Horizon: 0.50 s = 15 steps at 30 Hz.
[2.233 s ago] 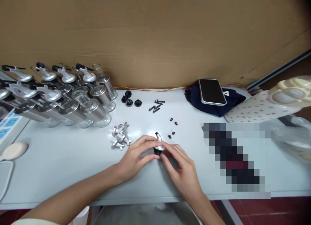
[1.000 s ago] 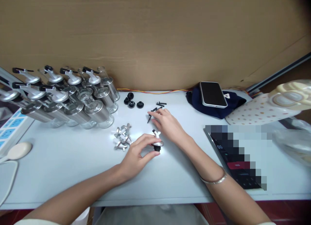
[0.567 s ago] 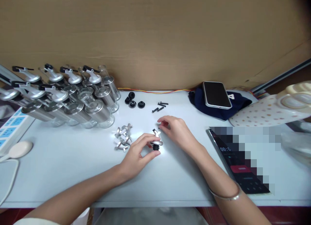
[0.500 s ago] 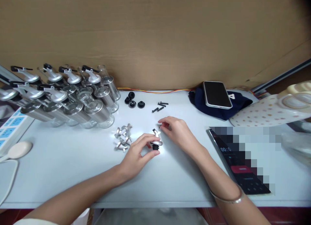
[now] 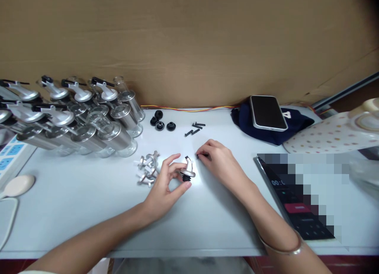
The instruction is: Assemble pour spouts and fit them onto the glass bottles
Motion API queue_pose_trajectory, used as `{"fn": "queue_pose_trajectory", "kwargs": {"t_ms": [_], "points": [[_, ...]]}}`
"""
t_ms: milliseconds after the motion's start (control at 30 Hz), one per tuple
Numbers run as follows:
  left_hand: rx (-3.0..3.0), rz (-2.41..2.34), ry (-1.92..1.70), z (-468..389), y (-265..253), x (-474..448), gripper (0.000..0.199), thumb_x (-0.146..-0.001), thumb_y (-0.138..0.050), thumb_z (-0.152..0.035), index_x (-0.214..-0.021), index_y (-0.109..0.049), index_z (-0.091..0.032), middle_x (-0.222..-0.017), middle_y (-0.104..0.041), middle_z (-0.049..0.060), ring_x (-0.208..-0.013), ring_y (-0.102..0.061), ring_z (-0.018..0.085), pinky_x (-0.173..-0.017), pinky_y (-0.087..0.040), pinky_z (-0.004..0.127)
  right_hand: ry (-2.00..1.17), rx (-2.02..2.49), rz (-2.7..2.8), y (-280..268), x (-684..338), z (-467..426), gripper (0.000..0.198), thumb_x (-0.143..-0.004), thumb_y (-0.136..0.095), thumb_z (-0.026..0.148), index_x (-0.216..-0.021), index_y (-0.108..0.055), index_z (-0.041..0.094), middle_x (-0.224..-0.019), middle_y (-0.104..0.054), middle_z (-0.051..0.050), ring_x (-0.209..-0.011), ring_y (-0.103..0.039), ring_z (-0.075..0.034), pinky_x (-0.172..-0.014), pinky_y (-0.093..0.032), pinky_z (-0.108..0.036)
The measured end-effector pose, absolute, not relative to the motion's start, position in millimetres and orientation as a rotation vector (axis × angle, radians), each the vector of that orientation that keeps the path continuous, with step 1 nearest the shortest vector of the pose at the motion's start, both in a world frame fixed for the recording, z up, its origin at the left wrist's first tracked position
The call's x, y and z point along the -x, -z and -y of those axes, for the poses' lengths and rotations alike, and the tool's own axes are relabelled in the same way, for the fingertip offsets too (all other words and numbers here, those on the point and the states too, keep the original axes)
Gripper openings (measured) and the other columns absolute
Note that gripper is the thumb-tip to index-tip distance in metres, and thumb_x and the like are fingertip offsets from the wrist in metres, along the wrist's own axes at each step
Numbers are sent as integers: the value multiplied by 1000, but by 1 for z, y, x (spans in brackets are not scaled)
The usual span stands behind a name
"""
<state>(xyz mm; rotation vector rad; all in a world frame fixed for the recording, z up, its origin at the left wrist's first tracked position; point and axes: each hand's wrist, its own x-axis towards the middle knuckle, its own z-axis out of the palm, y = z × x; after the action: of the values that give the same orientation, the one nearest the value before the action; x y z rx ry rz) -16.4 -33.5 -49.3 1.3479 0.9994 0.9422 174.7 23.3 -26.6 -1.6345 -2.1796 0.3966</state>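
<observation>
- Far left, glass-and-steel bottles (image 5: 117, 136) stand in rows, several with silver spouts in their necks; a white disc (image 5: 20, 186) with a cable lies nearer.
- Left of centre, loose silver spouts (image 5: 151, 160) lie in a small pile, just left of the left hand.
- The left hand (image 5: 162, 191) is half curled around one pourer, its thumb at the ribbed base and a finger behind the metal collar, the index finger raised clear.
- Black stoppers (image 5: 171, 126) sit beyond it, at the far side.
- The pourer (image 5: 188, 173) is roughly upright at the left hand's fingertips, to the right of the palm, with its black-tipped neck pointing up and bare of fingers. A firm hold low on the collar and base would suit best, leaving the neck free and the part from rolling.
- Black levers (image 5: 196, 131) lie apart, farther off than both hands.
- The right hand (image 5: 220, 161) is closed to a fingertip pinch, apparently on a small black piece (image 5: 197, 156), just right of the pourer and slightly farther. A light pinch near the piece's edge seems wise, since something so small could slip.
</observation>
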Motion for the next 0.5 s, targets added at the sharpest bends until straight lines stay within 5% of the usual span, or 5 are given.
{"fn": "queue_pose_trajectory", "kwargs": {"t_ms": [500], "points": [[-1384, -949, -908, 29, 48, 17, 67, -82, -66, -21, -142, -39, -28, -113, -62, 5, -101, -59, 17, -92, -46, 32, -1325, 1236, 1418, 3, -166, -19, 9, -68, -74, 27, -72, -72, 19, -73, -73, -2, -69, -65, -16, -65, -51, -29]]}}
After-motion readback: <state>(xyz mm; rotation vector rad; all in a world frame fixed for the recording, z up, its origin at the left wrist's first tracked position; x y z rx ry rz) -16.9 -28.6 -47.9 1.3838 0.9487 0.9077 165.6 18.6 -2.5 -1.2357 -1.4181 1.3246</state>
